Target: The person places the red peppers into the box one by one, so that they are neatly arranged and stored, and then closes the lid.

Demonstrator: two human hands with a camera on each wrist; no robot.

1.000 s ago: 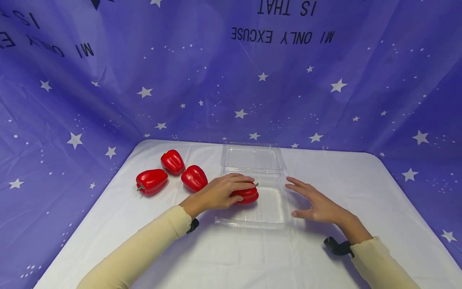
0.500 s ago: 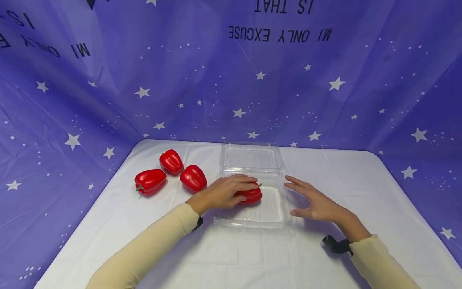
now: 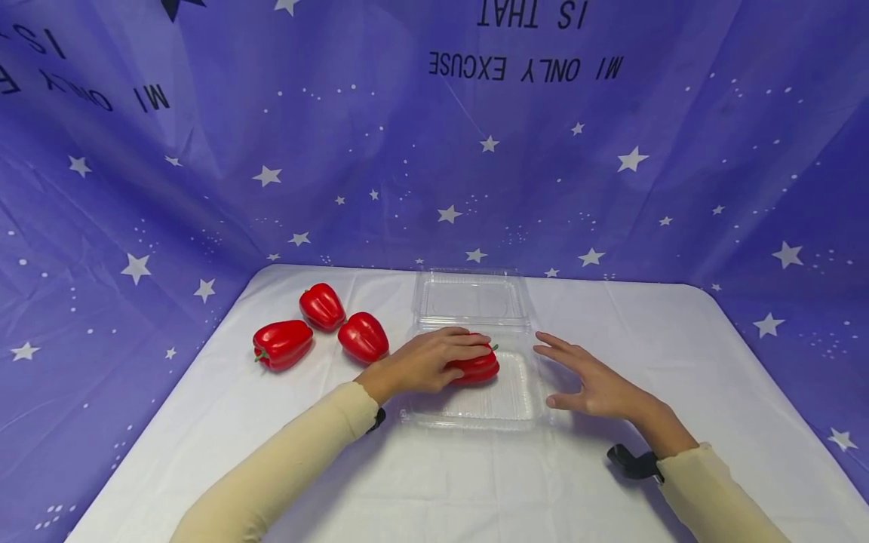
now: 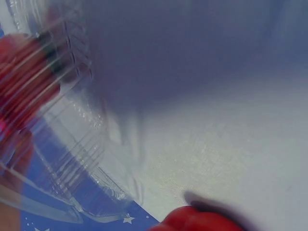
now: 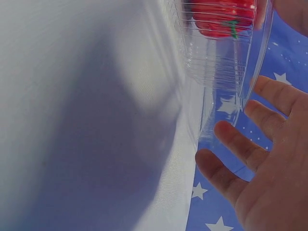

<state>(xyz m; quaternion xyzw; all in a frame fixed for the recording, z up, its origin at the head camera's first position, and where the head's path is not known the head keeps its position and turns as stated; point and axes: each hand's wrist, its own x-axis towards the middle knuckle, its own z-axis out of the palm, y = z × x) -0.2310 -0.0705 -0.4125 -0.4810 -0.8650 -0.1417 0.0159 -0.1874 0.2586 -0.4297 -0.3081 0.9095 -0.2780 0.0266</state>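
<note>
My left hand (image 3: 424,362) holds a red bell pepper (image 3: 480,366) with a green stem, over or in the base of a clear plastic clamshell container (image 3: 512,396). The fingers lie across its top and the thumb at its near side. Through the container's ribbed wall, the left wrist view shows this pepper (image 4: 21,82) blurred. To the right of the container my right hand (image 3: 592,383) is held with fingers spread and nothing in it. In the right wrist view its fingers (image 5: 236,144) are beside the container's rim; contact is hard to tell.
Three more red bell peppers lie on the white cloth to the left: one at the far side (image 3: 322,307), one at far left (image 3: 284,345), one near my left wrist (image 3: 364,337). The container's lid (image 3: 468,299) lies folded back. Behind hangs a purple star-patterned curtain (image 3: 380,166).
My left hand has shifted slightly to the right with the bell pepper, further across the container's base. The right hand stays almost still, and the other peppers lie where they were.
</note>
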